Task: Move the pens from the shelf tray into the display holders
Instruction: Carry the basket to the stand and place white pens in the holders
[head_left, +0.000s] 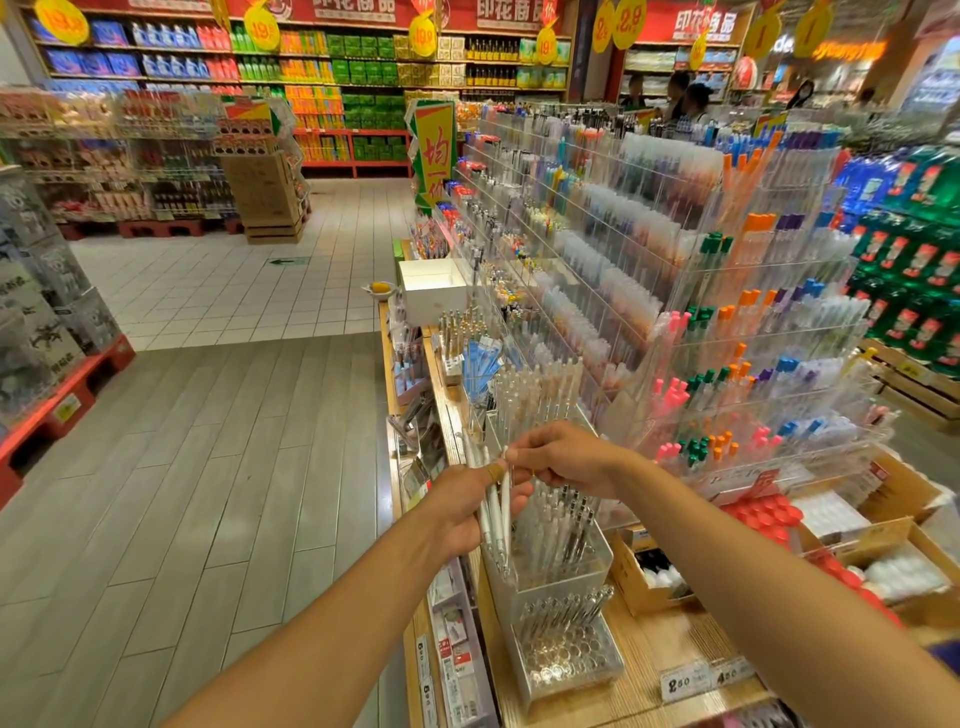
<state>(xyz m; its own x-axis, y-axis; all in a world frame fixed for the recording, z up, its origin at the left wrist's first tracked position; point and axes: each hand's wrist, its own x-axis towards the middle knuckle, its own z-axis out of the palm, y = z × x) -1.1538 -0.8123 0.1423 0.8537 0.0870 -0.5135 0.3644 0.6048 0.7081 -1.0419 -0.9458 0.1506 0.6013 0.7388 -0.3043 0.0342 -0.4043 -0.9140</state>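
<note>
My left hand (460, 506) grips a bundle of white pens (493, 512), held upright just above a clear display holder (550, 566) that stands half full of pens. My right hand (558, 457) pinches the top end of one white pen from that bundle. Below it a lower clear holder (569, 660) shows several empty round slots and a row of pens at its back. Tiered clear racks (753, 364) behind hold many coloured pens.
The wooden shelf edge (415, 649) carries price tags (680, 683). Cardboard boxes (878, 535) with red and white items sit to the right. A white open box (434, 293) stands farther along the shelf. The tiled and wood aisle floor (208, 441) lies to the left.
</note>
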